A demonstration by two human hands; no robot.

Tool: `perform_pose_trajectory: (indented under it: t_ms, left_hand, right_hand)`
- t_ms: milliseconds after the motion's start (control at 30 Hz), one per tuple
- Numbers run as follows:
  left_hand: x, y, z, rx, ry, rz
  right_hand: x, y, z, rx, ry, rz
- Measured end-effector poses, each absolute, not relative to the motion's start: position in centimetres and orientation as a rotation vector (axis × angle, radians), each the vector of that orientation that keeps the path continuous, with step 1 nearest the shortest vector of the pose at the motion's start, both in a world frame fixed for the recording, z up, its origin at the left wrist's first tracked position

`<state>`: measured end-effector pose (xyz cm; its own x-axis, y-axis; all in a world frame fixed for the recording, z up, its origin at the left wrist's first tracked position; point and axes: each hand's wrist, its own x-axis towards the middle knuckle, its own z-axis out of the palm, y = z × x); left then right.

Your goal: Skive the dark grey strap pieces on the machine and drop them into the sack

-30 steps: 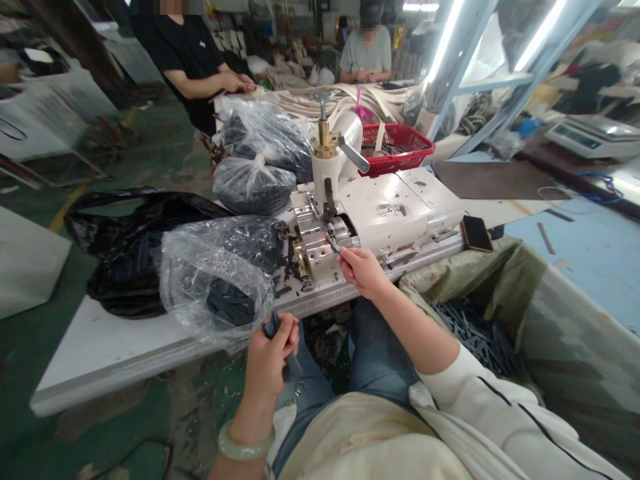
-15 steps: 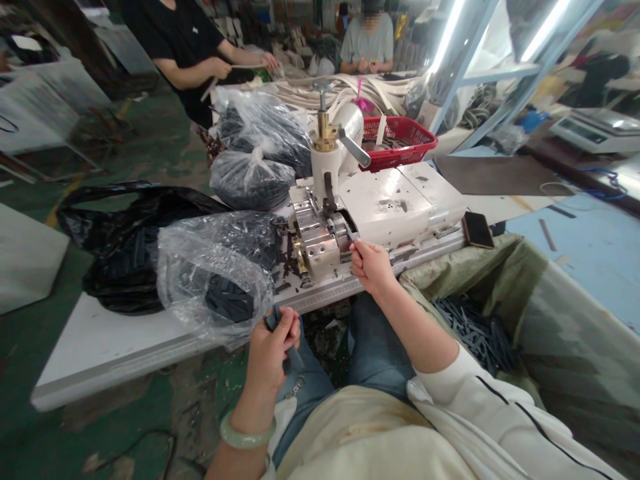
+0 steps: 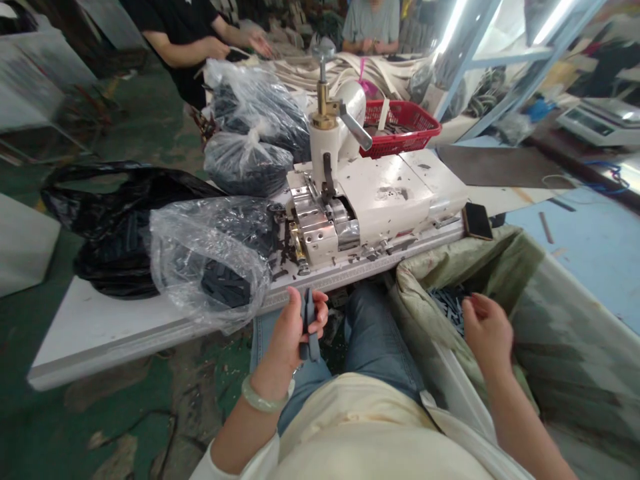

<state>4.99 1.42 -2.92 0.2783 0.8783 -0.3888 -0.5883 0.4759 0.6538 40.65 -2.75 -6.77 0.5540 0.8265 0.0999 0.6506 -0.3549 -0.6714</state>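
Dark strips [image 3: 310,319] against left-hand fingers [image 3: 321,312]

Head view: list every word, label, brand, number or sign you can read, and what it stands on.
None can be read.
Table edge: ruler-like marks, too small to read.
White machine: no legible lettering.
Phone: dark screen, no legible text.
Scale-like device: too blurred.

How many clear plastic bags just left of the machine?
3: an open bag nearest the camera, a gathered-top bag behind it, and a third bag behind that. More may be hidden.
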Motion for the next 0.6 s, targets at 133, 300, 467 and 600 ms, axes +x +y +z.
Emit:
perform_pose_trajectory:
  t_ms: [133,300,467,600]
  left_hand:
    - [6.7,0.7,-2.7,0.61,0.916,1.036]
    - [6.4,-0.9,-2.4,0.769,1.079,1.092]
    - [4.3,-1.2,-2.7,0.628,1.027,1.005]
    - [4.3,-0.7,-2.7,0.594,0.95,1.029]
  right_hand:
    - [28.8,-2.7,-4.4,-1.417,-0.958,1.774]
    - [19.4,-2.9,-3.9,-0.959,-0.914,2.382]
    - [20.1,-2.9,-4.8,-0.684,-0.609,2.571]
    - [21.4,-2.7,-5.1,-0.427,-0.352,2.735]
